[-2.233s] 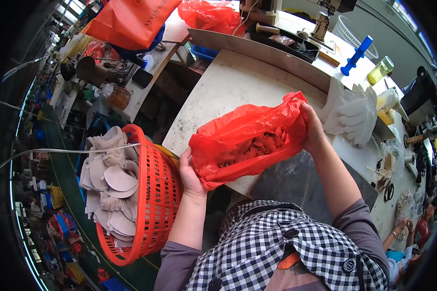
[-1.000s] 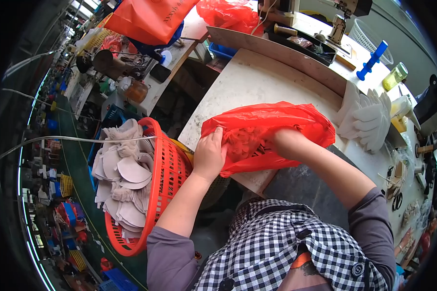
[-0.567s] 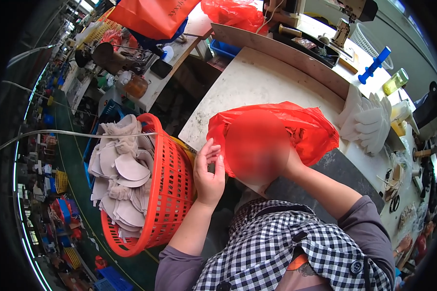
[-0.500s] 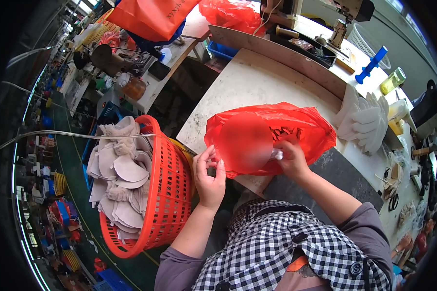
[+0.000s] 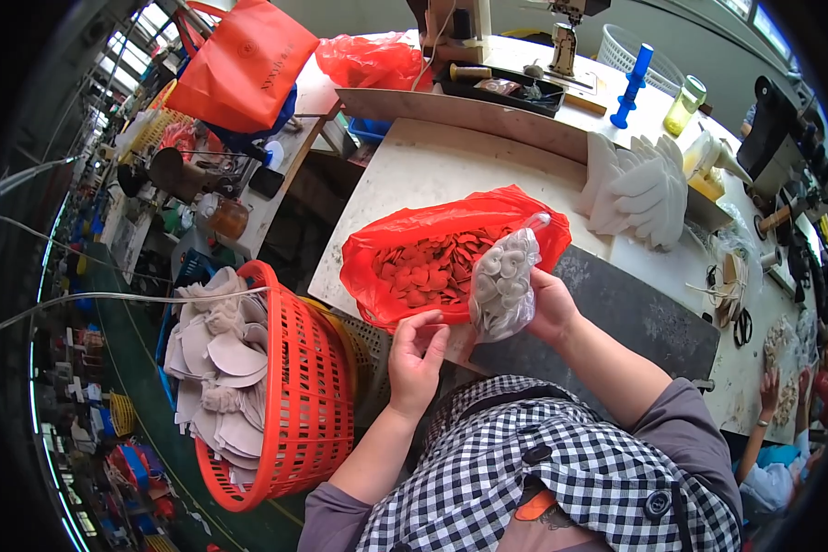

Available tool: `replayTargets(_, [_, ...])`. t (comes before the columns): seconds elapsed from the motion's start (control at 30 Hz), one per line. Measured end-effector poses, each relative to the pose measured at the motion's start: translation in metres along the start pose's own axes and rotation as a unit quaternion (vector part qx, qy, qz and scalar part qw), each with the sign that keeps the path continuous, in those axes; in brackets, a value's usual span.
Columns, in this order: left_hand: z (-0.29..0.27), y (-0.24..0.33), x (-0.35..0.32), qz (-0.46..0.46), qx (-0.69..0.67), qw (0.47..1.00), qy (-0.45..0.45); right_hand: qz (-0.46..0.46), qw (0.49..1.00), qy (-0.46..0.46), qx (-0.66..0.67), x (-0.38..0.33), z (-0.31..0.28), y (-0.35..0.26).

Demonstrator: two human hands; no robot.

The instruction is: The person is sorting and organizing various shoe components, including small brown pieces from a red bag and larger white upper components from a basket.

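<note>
A red plastic bag (image 5: 368, 276) lies wide open on the worktable, with many small red cut pieces (image 5: 428, 276) inside. Over its right side, my right hand (image 5: 554, 308) grips a clear plastic bag (image 5: 504, 285) filled with pale, rounded flat pieces. That clear bag stands tilted, its twisted top pointing up and right. My left hand (image 5: 418, 359) is at the red bag's near edge, fingers loosely curved and apart from the thumb, with nothing visible between them. Whether its fingertips touch the red plastic, I cannot tell.
To the left stands a red basket (image 5: 308, 396) heaped with pale fabric pieces (image 5: 235, 354). Stacked white pieces (image 5: 649, 193) lie right of the red bag. A low board (image 5: 488, 129) borders the worktable's far side. Black scissors (image 5: 742, 327) lie at the right; another person's hand (image 5: 769, 388) shows beyond.
The clear bag, mostly hidden or blurred before, now shows fully in my right hand over the red bag. The red pieces are more visible. My view has shifted.
</note>
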State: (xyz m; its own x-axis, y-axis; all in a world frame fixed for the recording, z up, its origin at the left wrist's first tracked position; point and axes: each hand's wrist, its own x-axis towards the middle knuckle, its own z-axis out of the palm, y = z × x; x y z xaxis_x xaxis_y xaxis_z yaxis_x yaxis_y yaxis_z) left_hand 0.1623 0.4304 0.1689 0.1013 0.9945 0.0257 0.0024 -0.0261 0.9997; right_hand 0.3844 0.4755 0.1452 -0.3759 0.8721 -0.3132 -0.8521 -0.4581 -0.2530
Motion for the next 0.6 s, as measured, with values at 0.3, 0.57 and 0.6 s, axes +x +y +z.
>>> replayTargets(0.3, [0.084, 0.019, -0.019, -0.023, -0.097, 0.977, -0.189, -0.051, 0.996, -0.048, 0.056, -0.067, -0.023, 0.0])
replayTargets(0.57, [0.129, -0.001, -0.016, -0.196, -0.072, 0.958, -0.198, -0.193, 0.949, 0.24, -0.061, -0.171, -0.084, -0.027])
replayTargets(0.6, [0.135, -0.005, -0.017, -0.19, -0.056, 0.958, -0.208, -0.242, 0.934, 0.261, -0.043, -0.189, -0.098, -0.034])
